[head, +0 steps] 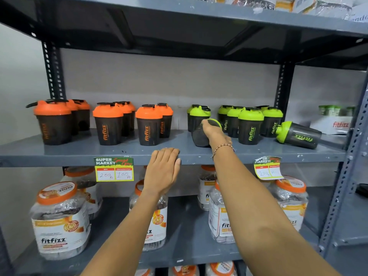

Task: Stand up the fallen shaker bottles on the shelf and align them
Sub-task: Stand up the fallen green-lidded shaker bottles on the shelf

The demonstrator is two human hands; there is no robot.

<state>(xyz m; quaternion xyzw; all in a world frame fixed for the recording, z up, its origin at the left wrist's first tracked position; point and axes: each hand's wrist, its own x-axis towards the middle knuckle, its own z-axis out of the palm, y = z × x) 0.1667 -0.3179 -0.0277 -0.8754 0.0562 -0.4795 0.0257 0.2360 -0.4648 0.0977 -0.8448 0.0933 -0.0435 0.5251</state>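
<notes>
On the grey middle shelf (79, 152) stand black shaker bottles: orange-lidded ones (108, 124) on the left, green-lidded ones (250, 126) on the right. My right hand (214, 132) grips a tilted green-lidded shaker (199, 136) in the middle, its lid mostly hidden behind my fingers. Another green-lidded shaker (298, 135) lies on its side at the right end, lid pointing left. My left hand (163, 170) rests flat on the shelf's front edge and holds nothing.
Price tags (114, 169) hang from the shelf edge. Large Fitfizz jars (59, 220) fill the shelf below. A white Fitfizz box (336, 124) sits at the far right behind the grey upright (346, 170). The upper shelf overhangs the bottles.
</notes>
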